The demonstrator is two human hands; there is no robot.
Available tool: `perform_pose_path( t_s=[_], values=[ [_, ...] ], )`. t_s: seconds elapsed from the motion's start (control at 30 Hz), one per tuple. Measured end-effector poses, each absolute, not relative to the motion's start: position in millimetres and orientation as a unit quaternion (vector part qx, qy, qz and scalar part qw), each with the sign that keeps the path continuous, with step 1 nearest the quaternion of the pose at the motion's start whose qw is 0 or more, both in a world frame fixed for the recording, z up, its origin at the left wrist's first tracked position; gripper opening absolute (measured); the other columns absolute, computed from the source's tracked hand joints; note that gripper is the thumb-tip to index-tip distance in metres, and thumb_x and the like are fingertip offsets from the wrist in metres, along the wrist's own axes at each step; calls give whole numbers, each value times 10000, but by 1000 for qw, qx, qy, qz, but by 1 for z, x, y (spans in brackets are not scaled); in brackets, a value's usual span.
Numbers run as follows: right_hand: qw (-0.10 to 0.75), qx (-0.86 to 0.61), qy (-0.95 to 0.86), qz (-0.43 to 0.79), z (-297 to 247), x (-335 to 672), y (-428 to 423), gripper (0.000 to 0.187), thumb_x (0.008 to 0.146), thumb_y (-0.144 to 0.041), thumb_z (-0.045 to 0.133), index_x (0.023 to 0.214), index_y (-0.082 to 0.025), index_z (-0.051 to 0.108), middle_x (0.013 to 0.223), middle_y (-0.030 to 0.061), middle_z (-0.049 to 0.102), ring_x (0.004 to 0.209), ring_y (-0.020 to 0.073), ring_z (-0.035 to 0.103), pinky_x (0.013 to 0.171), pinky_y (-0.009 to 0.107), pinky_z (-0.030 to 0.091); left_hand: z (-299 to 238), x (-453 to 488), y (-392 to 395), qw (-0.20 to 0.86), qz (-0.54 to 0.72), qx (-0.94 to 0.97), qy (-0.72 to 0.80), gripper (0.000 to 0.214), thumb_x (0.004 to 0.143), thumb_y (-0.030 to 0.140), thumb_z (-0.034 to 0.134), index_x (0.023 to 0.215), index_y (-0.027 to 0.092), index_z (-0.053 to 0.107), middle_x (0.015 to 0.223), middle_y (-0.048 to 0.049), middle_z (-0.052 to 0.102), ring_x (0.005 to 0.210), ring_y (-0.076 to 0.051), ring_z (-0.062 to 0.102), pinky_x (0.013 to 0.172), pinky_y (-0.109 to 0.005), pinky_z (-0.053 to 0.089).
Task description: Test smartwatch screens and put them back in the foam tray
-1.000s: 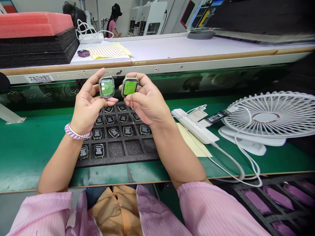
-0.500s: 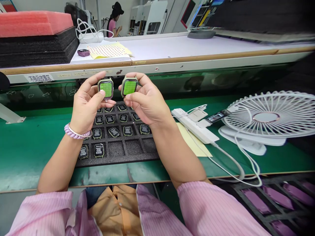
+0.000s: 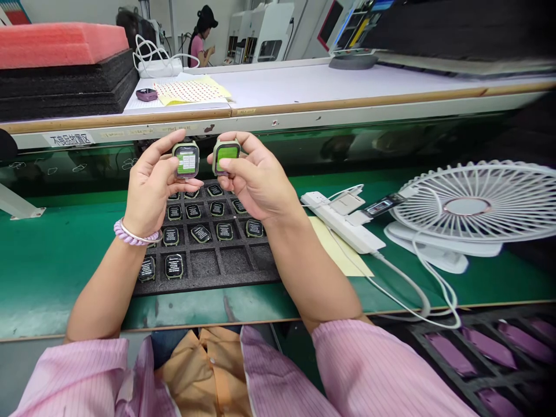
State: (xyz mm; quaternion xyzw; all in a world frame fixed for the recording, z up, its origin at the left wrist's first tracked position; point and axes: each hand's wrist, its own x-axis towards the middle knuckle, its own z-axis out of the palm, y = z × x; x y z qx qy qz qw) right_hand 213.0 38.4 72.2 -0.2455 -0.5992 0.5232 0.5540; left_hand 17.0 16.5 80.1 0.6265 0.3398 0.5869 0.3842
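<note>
My left hand [image 3: 150, 188] is closed around a light green smartwatch case [image 3: 186, 160], its thumb at the left edge of the screen. That screen shows green with a block of white tiles. In my right hand [image 3: 258, 179] is a second light green smartwatch case [image 3: 227, 152] with a green screen, and the thumb lies across its lower part. Both watches are held upright, side by side and apart, above a black foam tray [image 3: 204, 263]. Several watches with white text on dark screens, such as one watch [image 3: 174, 266], sit in the tray's compartments.
A white power strip [image 3: 343, 223] with cables lies right of the tray on yellow paper [image 3: 324, 243], near a white fan [image 3: 469, 202]. Foam sheets [image 3: 65, 75] and a purple watch [image 3: 146, 94] are on the shelf. Purple cases [image 3: 452, 353] fill a tray lower right. A person [image 3: 200, 43] works behind.
The left watch's screen has gone from a green grid to green with white tiles, and the left thumb has shifted off it to the edge. Both hands still hold their watches.
</note>
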Motion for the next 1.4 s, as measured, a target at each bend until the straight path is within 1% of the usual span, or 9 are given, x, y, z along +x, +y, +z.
perform_pose_path(
  t_s=[0.2, 0.37, 0.5, 0.7, 0.87, 1.0, 1.17, 1.3, 1.4],
  values=[
    [541, -253, -598, 535, 72, 214, 40, 552, 814, -599, 868, 1132, -246, 586, 944, 19, 657, 649, 101, 559, 479, 205, 421, 75, 16, 20, 335, 597, 648, 335, 369, 910, 437, 797, 1205, 251, 676, 890, -1, 702, 539, -91, 637, 486, -185, 541],
    [532, -261, -608, 529, 71, 215, 44, 443, 968, -598, 625, 1221, -236, 601, 994, 47, 693, 670, 144, 637, 539, 267, 524, 75, 17, 19, 342, 585, 656, 331, 492, 808, 366, 893, 1220, 269, 642, 929, 1, 687, 583, -93, 640, 528, -196, 565],
    [518, -259, -613, 538, 70, 218, 46, 422, 997, -522, 525, 1287, -225, 598, 1063, 62, 724, 717, 168, 698, 622, 305, 591, 73, 17, 21, 363, 568, 661, 330, 567, 804, 315, 870, 1288, 276, 579, 1041, -33, 680, 723, -142, 717, 620, -242, 609],
    [520, -224, -590, 575, 73, 218, 44, 430, 989, -424, 589, 1374, -233, 568, 1180, 56, 738, 828, 157, 751, 782, 318, 645, 77, 21, 17, 423, 543, 646, 329, 630, 709, 208, 849, 1221, 249, 485, 1262, -75, 663, 765, -128, 735, 707, -272, 652],
    [506, -196, -601, 587, 72, 227, 34, 526, 953, -421, 738, 1425, -284, 551, 1179, 17, 720, 901, 150, 755, 856, 326, 648, 79, 20, -3, 437, 477, 665, 373, 549, 713, 243, 815, 1135, 206, 464, 1084, -37, 666, 704, -125, 715, 656, -273, 624],
    [476, -202, -581, 629, 53, 247, 20, 501, 902, -423, 819, 1326, -274, 598, 1056, -8, 719, 814, 147, 740, 775, 321, 644, 53, 11, -30, 348, 334, 763, 431, 433, 756, 319, 801, 1085, 195, 549, 968, -25, 660, 745, -164, 655, 709, -332, 591],
    [387, -252, -524, 715, 20, 275, -5, 562, 893, -435, 841, 1348, -238, 576, 1056, 22, 741, 830, 176, 771, 738, 307, 621, 6, 12, -57, 192, 207, 831, 479, 382, 802, 311, 798, 1133, 180, 662, 1184, -119, 635, 1142, -325, 589, 1066, -544, 520],
    [339, -292, -549, 706, -3, 285, -25, 759, 816, -312, 886, 1452, -243, 478, 1185, 54, 720, 804, 145, 752, 733, 286, 604, -10, 18, -63, 157, 152, 834, 506, 405, 873, 368, 789, 1226, 189, 702, 1218, -131, 618, 1132, -334, 540, 1060, -571, 494],
    [320, -336, -619, 634, -17, 286, -36, 681, 835, -273, 811, 1430, -211, 487, 1088, 36, 685, 759, 139, 697, 729, 310, 604, -4, 14, -68, 134, 128, 844, 503, 456, 893, 473, 798, 1263, 216, 727, 1227, -132, 626, 1127, -339, 531, 1012, -549, 493]
  ],
)
